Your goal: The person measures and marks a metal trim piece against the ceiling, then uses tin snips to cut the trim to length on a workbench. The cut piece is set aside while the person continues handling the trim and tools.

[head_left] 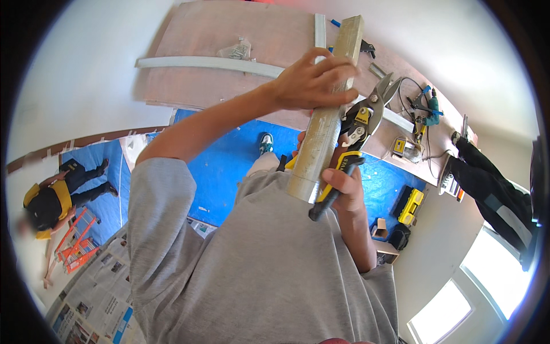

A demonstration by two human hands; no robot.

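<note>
A long galvanized metal channel (322, 140) is held up in front of my chest, its far end over the wooden worktop. My left hand (318, 83) is closed over its upper part, fingers curled across it. My right hand (345, 186) grips a pair of tin snips (366, 117) with black and yellow handles, by the channel's lower end. The snips' metal jaws point away from me, parted, to the right of the channel; no metal shows between them. Some of my right fingers are hidden behind the channel and the handles.
On the worktop (189, 86) lie pale metal strips (212, 64), a bag of screws (236, 50), a drill (433, 109) and cables. Blue sheeting (215, 149) covers the floor. One person (54, 195) is beside an orange stepladder (77, 243); another person's dark-clothed limbs (487, 183) reach in from the right.
</note>
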